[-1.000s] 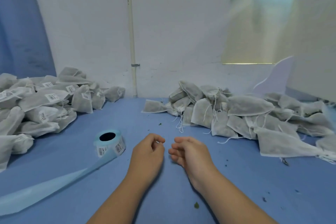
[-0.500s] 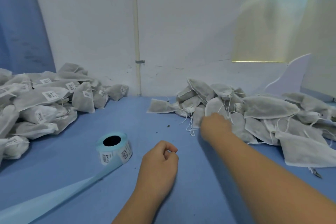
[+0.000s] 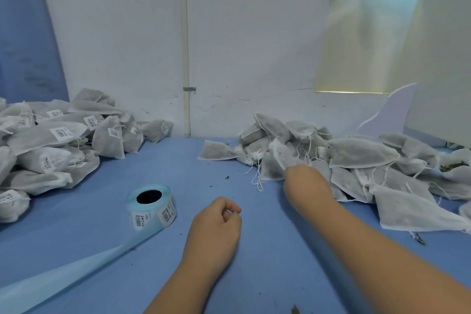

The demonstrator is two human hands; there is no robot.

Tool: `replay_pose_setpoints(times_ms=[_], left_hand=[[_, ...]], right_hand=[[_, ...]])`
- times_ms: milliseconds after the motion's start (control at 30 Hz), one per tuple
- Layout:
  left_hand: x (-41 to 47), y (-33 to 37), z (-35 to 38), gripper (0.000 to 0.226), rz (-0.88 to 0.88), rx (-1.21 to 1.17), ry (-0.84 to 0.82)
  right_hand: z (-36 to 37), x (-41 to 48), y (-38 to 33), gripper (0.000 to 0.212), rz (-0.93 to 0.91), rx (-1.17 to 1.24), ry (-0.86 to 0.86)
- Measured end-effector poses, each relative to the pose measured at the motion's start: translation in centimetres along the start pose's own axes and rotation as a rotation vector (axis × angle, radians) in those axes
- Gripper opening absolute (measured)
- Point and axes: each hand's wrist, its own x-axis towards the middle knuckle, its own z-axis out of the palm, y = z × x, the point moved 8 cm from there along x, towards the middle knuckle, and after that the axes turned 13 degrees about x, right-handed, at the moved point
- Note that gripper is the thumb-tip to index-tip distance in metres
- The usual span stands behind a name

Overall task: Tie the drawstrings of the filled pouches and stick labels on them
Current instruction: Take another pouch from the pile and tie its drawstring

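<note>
Reaching forward, the right hand [image 3: 304, 178] has left its place beside the left hand [image 3: 215, 229] and is now at the near edge of the heap of untied pouches [image 3: 362, 153]. A second ago both hands rested together on the tabletop [image 3: 204, 166], holding nothing. Half a second ago the right one was already over the heap. I judge that a new round begins: one more pouch is being fetched for tying and labelling.

The right arm is stretched out long, with the back of the hand toward the camera, so its fingers are hidden behind the knuckles. I cannot tell if they are apart or already pinching. One pouch [image 3: 274, 164] lies directly against them, with one corner raised, and its loose white strings [image 3: 257, 178] hang down just to the left of them. It looks like the chosen one, but this is only my guess.

The left hand has not moved. It rests on the tabletop with its fingers [image 3: 233, 211] loosely curled toward the thumb, and nothing is seen in them. The roll of labels [image 3: 153, 205] stands near, to the left of these fingers, and its blue backing strip [image 3: 76, 270] runs toward the near edge. Well apart, farther left, lies the heap of labelled pouches [image 3: 51, 135], finished as it seems.
</note>
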Motion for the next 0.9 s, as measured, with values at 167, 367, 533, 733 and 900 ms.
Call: replay_pose_setpoints(times_ms=[167,367,533,733,900], left_hand=[[-0.2,0.5,-0.5,0.017,0.007,-0.005,0.023],[-1.3,2.5,-0.3,0.017,0.162,-0.008,-0.009],[-2.1,3.0,-0.4,0.04,0.05,-0.387,-0.078],[-2.0,2.6,-0.5,0.041,-0.063,-0.599,-0.151],[-2.4,3.9,-0.7,0.028,0.075,-0.369,-0.235]], right_hand=[[-1.4,-4.6,-1.4,0.016,-0.127,0.225,0.119],[-3.7,-12.6,-6.1,0.017,-0.452,0.358,0.191],[-5.0,-16.5,-8.9,0.015,-0.723,0.492,0.229],[-7.2,-16.9,-7.4,0.017,-0.735,0.926,0.207],[-8.4,-13.3,-1.5,0.029,-0.301,1.375,0.314]])
